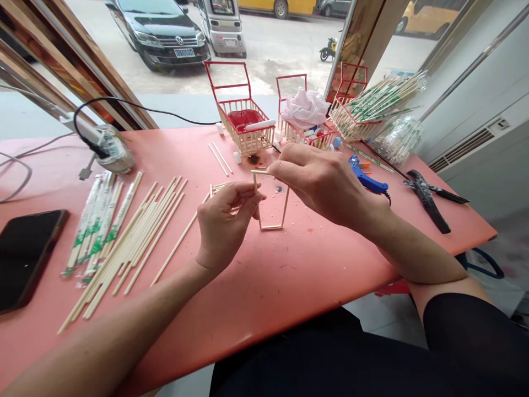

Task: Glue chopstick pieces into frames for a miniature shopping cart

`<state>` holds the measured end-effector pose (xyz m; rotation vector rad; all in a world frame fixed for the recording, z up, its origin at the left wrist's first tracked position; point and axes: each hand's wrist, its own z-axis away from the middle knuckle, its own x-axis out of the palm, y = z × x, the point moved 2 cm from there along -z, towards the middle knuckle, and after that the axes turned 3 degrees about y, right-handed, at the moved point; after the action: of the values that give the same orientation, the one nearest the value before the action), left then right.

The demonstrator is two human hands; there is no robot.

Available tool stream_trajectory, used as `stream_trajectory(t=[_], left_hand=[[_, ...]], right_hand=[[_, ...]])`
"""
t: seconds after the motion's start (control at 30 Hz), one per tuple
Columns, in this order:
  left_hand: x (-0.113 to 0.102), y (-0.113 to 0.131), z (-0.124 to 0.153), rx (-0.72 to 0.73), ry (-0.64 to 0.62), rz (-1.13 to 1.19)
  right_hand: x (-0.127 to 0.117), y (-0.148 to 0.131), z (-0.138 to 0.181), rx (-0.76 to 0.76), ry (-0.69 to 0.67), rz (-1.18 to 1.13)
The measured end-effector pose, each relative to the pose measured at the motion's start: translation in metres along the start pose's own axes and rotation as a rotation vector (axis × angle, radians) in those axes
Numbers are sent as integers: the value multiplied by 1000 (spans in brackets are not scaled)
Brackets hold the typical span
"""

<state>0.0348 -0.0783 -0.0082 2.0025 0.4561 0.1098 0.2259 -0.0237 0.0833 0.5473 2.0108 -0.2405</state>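
Between my hands stands a small four-sided frame of pale wooden sticks [271, 227], held upright just above or on the pink table. My left hand [227, 220] pinches the frame's left side near its upper corner between thumb and fingers. At the top right corner, the fingers of my right hand [326, 176] are closed on the frame's top stick; the fingertips are partly hidden behind the hand. Loose wooden chopsticks [144, 237] lie in a spread pile left of my left hand. Two short sticks [220, 159] rest farther back.
Behind stand a stick basket with red handle [248, 138], another holding white cloth [306, 107], and one of wrapped chopsticks [384, 99]. A blue glue gun [367, 176] and black-handled cutters [427, 201] lie right. A phone [28, 256] and power strip [109, 149] are left.
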Motion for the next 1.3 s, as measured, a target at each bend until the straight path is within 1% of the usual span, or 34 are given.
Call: stream_trajectory(t=[0.5, 0.8, 1.3], left_hand=[[1, 0, 0, -1, 0, 9], [0, 1, 0, 2, -1, 31], [1, -1, 0, 11, 2, 38]], right_hand=[[-1, -1, 0, -36, 14, 69], [0, -2, 0, -20, 27, 90], [-1, -2, 1, -8, 6, 41]])
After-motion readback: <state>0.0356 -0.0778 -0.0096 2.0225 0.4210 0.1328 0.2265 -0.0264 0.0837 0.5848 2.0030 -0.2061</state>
